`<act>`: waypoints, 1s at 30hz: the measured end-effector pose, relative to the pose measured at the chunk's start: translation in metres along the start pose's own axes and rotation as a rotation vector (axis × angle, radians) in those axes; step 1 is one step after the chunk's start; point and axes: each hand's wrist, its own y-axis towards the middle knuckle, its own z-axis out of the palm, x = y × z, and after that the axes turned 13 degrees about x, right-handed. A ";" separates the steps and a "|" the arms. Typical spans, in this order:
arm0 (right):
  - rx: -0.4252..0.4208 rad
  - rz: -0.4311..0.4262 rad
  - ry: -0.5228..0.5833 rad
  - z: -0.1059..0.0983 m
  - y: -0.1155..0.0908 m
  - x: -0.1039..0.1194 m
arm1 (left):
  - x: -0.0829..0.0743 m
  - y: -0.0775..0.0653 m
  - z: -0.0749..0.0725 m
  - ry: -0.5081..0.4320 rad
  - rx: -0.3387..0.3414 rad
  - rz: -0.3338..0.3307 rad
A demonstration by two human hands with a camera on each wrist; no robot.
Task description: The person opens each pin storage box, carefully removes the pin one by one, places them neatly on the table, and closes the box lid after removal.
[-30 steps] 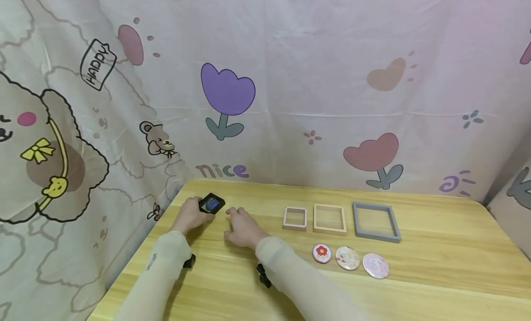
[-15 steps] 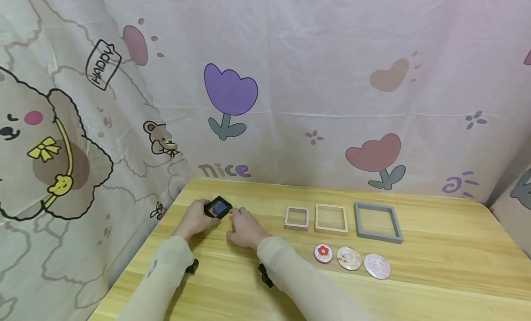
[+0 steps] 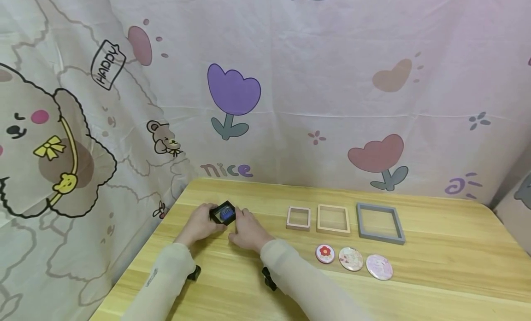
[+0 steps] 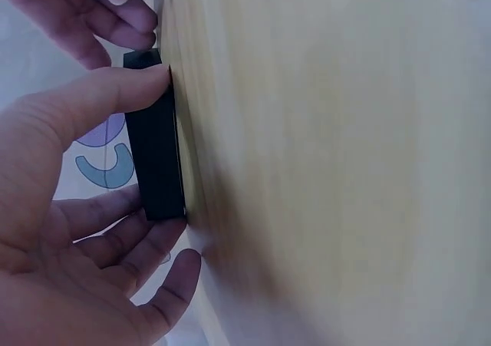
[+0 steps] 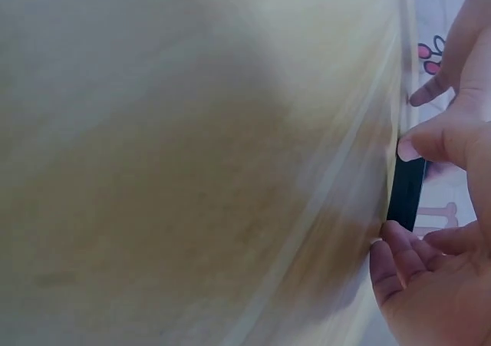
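My left hand [image 3: 200, 224] grips a small black square frame [image 3: 216, 218] near the table's far left corner. A blue patch shows inside it; what it is cannot be told. In the left wrist view, the left thumb lies along one side of the black frame [image 4: 156, 146] and fingers touch its lower end. The fingertips of my right hand [image 3: 250, 232] reach the frame's right corner. Its thumb sits lower, apart from the frame in the head view. In the right wrist view, the frame [image 5: 406, 196] is partly hidden by fingers.
Right of the hands lie a pink square frame [image 3: 298, 227], a beige one [image 3: 333, 231] and a larger grey one [image 3: 382, 239]. Nearer are a red-flower badge [image 3: 325, 253], a cream badge [image 3: 351, 259] and a lilac badge [image 3: 379, 267]. A printed curtain [image 3: 298, 81] hangs behind the table.
My left hand has carried the black frame to the right, up to the right hand's fingertips. The right hand has barely moved. The view has shifted slightly left.
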 end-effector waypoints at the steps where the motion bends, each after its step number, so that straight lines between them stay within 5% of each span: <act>1: 0.000 0.003 0.005 0.000 0.000 -0.001 | 0.000 -0.001 0.000 0.000 -0.002 0.004; 13: -0.006 -0.007 0.042 -0.004 -0.008 -0.009 | -0.003 -0.008 0.004 -0.009 -0.012 0.030; 30: 0.022 -0.042 -0.060 -0.014 -0.029 -0.016 | -0.007 -0.026 0.015 -0.059 0.000 0.077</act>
